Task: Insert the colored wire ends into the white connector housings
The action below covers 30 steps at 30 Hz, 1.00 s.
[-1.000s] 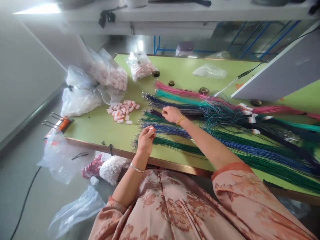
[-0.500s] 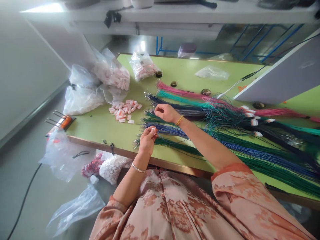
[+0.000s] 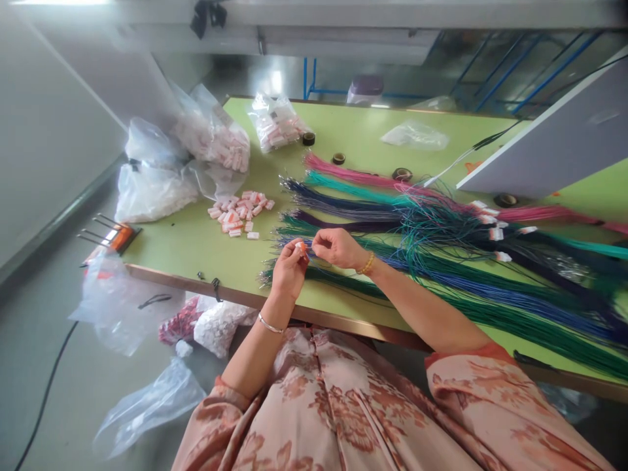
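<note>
My left hand [image 3: 289, 273] pinches a small white-and-orange connector housing [image 3: 301, 246] between thumb and fingertips, above the table's front part. Close against its right side, my right hand [image 3: 341, 248] is closed in a pinch on a thin wire, mostly hidden by the fingers. Beneath and behind both hands lie long wire bundles with metal-tipped ends at the left: pink [image 3: 343, 169], teal [image 3: 346, 184], dark blue [image 3: 338, 199], and green and blue ones [image 3: 441, 278]. A loose pile of similar connector housings [image 3: 240, 212] sits left of the wire ends.
Bags of connectors [image 3: 277, 124] and a white bag [image 3: 154, 193] stand at the back left. Black tape rolls [image 3: 338, 158] lie behind the wires. Wired connectors [image 3: 495, 233] rest at the right. An orange block with metal rods [image 3: 120, 239] is at the left edge of the green table [image 3: 196, 252].
My right hand has come from over the dark wire ends down and toward me, to the connector. My left hand keeps its pinch on the connector. The view has shifted slightly.
</note>
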{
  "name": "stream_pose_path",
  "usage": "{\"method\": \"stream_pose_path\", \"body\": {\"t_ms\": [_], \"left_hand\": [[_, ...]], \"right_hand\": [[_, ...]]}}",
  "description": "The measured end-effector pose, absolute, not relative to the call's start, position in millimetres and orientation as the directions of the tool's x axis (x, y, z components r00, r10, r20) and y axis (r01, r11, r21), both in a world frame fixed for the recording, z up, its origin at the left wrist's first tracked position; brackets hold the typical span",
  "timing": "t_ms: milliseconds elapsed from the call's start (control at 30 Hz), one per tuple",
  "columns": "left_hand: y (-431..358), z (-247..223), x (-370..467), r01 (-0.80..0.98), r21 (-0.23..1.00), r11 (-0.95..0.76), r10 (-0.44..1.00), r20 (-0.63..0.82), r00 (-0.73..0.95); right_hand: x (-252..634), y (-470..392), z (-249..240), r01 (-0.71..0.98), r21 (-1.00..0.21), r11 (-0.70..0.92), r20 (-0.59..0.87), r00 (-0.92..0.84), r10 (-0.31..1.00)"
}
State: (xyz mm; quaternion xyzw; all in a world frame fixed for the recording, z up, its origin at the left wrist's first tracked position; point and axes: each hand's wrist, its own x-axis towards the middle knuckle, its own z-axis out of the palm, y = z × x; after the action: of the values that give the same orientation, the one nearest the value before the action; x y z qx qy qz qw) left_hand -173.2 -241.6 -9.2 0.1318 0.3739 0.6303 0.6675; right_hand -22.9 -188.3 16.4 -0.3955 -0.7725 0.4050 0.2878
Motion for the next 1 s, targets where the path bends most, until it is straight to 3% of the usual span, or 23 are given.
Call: {"method": "stream_pose_path", "body": {"t_ms": [400,767,1000], "left_hand": [[-240.2,-12.6,-168.6,-0.715,0.681,0.158,0.956,-0.286,-0.061],[-241.1,-13.3,-163.3,-0.556,0.826,0.093,0.952,-0.237,-0.193],[-233.9,-5.6,-161.1,-0.602,0.784,0.151,0.947,-0.289,-0.139]], "right_hand": [[-20.2,-193.6,14.9,0.511,-0.749,0.422,0.16,-0.478,0.864],[-25.8,-195.3,2.3,0.433,-0.798,0.419,0.194,-0.474,0.859],[-17.1,-195.8,0.6,0.368,-0.832,0.414,0.226,-0.457,0.86]]}}
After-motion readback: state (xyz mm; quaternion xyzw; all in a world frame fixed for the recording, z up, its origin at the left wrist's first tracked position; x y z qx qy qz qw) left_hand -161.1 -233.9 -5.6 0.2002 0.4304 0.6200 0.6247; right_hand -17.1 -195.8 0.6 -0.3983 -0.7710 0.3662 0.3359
